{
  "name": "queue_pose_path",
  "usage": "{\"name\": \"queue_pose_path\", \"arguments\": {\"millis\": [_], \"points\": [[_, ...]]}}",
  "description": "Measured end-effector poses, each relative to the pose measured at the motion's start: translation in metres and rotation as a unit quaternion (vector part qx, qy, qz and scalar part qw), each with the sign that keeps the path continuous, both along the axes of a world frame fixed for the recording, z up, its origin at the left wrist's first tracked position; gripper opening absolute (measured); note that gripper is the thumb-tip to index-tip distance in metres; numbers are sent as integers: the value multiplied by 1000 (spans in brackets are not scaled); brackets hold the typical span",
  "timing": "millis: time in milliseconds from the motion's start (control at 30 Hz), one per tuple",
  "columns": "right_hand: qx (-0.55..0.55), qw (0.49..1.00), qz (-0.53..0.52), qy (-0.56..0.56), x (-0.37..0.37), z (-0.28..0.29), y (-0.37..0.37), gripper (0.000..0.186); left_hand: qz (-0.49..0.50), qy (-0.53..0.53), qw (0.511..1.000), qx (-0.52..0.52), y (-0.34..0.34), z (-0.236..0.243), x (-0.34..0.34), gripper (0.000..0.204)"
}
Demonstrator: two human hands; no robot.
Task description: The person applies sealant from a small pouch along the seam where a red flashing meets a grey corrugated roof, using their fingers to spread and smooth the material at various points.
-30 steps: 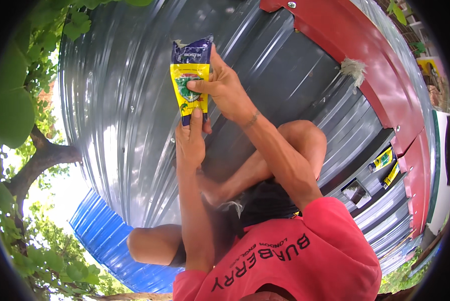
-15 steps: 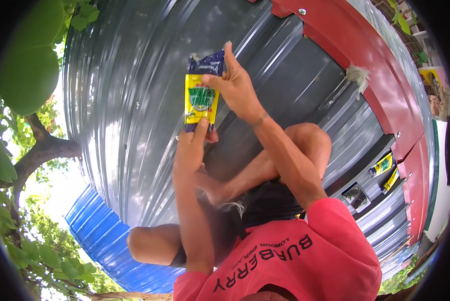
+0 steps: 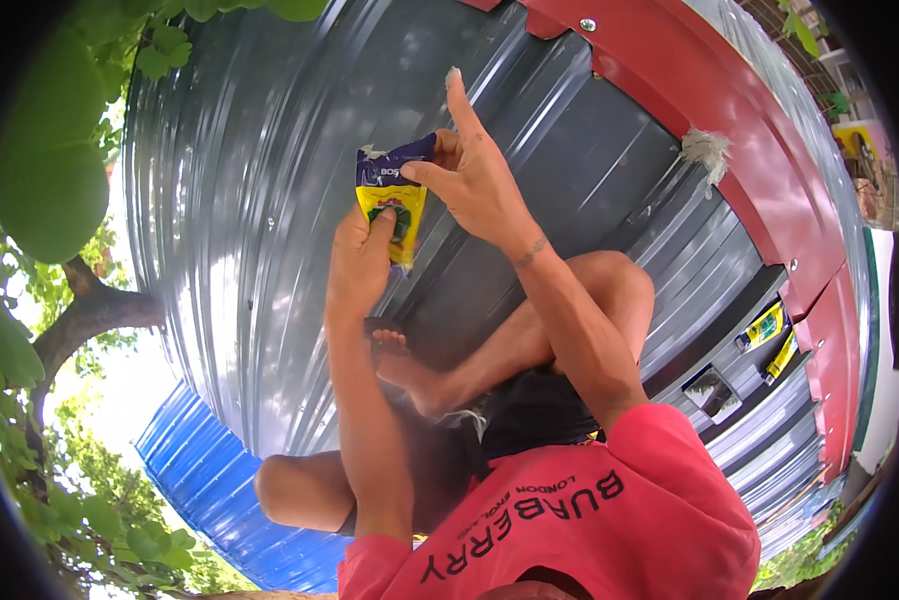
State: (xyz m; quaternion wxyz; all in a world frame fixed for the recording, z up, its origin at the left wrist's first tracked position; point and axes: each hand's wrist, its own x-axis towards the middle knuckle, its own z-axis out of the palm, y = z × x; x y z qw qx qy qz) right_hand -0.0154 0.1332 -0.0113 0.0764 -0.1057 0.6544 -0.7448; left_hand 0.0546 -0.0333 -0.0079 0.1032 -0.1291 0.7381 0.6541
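Note:
Both my hands are on a yellow and dark blue pouch [image 3: 377,199] with a green emblem, held above the metal roof. My left hand [image 3: 359,265] grips its lower part from the left side, thumb across the emblem. At the upper right corner, my right hand [image 3: 477,190] pinches the dark blue end between thumb and bent fingers. Its index finger points up, away from the pouch, with a pale grey smear on the tip. A whitish smear also marks the pouch's top edge. The pouch looks creased, and its lower end is partly hidden behind my left hand.
I sit cross-legged on grey corrugated roofing [image 3: 249,170]. Red metal flashing [image 3: 759,190] runs along the right, with a whitish fibrous clump [image 3: 706,155] at its edge. Two similar pouches [image 3: 763,327] and a small clear-and-dark packet [image 3: 711,393] lie lower right. Blue roofing [image 3: 204,480] and a branch [image 3: 94,310] are left.
My left hand has slid up the pouch, its thumb now over the emblem. The pouch is lower and more bent. My right thumb has moved to the dark blue end, index finger raised.

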Motion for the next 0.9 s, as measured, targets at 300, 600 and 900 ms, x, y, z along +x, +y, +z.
{"name": "queue_pose_path", "arguments": {"millis": [300, 600, 900], "points": [[60, 997, -43, 4, 3, -6, -9, 96, 66, 87, 968, -227, 30, -5, -13, 41], [101, 992, -80, -3, 8, 18, 5, 91, -11, 72, 965, -251, 25, 19, -33, 35], [127, 991, -43, 30, -34, 60, 117, 55, -69, 135, 967, -205, 64, 16, -71, 35]]}}
